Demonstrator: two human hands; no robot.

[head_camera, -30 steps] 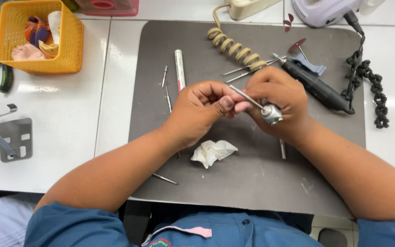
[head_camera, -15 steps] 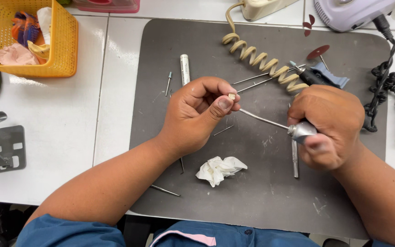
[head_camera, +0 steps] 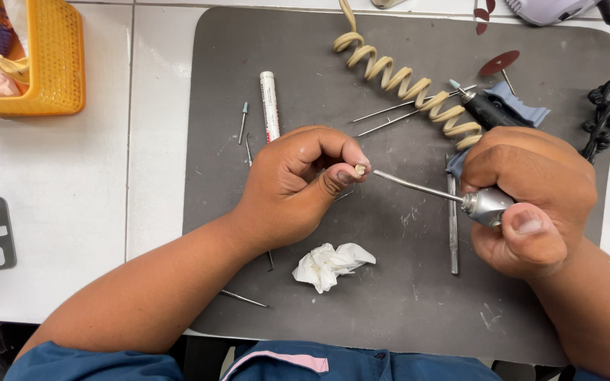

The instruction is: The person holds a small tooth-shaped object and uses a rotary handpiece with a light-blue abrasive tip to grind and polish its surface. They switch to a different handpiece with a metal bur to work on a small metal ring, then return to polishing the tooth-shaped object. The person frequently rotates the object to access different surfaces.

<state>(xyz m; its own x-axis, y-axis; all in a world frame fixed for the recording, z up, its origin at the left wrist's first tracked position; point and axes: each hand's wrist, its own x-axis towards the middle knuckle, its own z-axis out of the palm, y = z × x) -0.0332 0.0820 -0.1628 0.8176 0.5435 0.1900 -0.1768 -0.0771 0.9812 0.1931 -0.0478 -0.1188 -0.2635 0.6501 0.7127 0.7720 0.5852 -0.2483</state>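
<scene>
Steel handpiece (head_camera: 485, 204) sits gripped in the right hand (head_camera: 527, 204), fingers curled tight round it, over the grey mat (head_camera: 390, 310) on the bench. Its thin shaft (head_camera: 418, 187) runs nearly level — tip pointing left and slightly up. The left hand (head_camera: 298, 187), closed, pinches a small pale piece (head_camera: 359, 169) at that tip. Half a second ago the shaft sloped more steeply.
</scene>
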